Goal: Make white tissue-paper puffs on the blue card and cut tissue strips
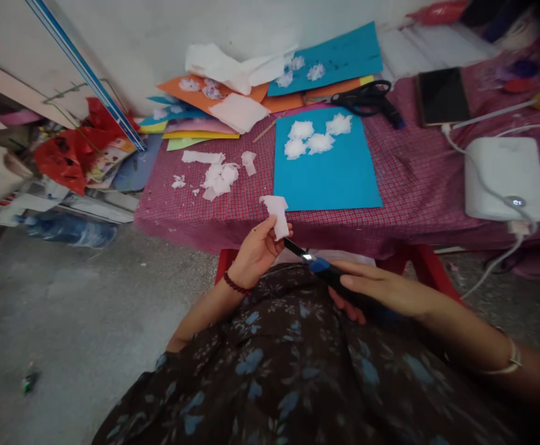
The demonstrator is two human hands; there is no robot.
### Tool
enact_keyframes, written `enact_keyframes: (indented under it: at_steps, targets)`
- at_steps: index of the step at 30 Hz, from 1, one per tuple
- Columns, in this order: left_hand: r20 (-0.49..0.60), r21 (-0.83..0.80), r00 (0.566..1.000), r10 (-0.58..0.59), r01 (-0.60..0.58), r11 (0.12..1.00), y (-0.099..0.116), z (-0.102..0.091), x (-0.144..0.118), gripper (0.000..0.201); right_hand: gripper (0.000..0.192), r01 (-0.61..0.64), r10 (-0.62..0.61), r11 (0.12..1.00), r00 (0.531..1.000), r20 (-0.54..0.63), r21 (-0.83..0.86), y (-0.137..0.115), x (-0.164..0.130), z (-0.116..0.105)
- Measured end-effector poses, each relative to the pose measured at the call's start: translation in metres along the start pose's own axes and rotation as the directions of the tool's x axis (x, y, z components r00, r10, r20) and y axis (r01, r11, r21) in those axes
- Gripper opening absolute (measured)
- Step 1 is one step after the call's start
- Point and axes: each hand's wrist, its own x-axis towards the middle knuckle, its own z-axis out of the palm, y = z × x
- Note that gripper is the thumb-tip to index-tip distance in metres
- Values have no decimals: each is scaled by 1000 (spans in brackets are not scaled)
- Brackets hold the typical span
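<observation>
Far left, on the floor: red bag (68, 157) amid clutter, well clear of the table (409, 179).

Table's left part: white scraps (218, 176) loose on the checked cloth. Behind them a stack of coloured sheets (195, 117) with crumpled tissue (232, 65) on top.

Left hand (255, 250): fingers closed in a pinch on a paper piece (276, 213). The piece stands up from the fingertips, just in front of the table edge, over the lap.

Scissors (318, 266): held in the right hand, blade tip just beside the lower edge of the paper piece; can't tell if it touches. Blue section at the pivot, handles hidden by the hand.

Right hand (385, 293): fingers wrapped shut around the scissors handles, thumb lying along the top. Bangle (511, 361) on that wrist.

Table centre: blue sheet (328, 167) flat, four white tufts (316, 136) clustered at its far end. Black scissors (367, 97) lie beyond it, near the second blue sheet (339, 59).

Right: dark tablet (442, 96), then a white box (506, 179) with a cable plugged in.
</observation>
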Motion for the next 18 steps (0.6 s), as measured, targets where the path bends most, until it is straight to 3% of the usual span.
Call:
enact_keyframes:
  at_steps: [10, 18]
  targets:
    - [64, 3, 994, 93, -93, 996, 0, -1, -4, 15, 47, 35, -35, 999, 999, 4, 39, -1, 3, -3]
    - [131, -24, 975, 179, -178, 984, -6, 3, -6, 18, 39, 27, -26, 980, 1000, -10, 199, 2, 5, -3]
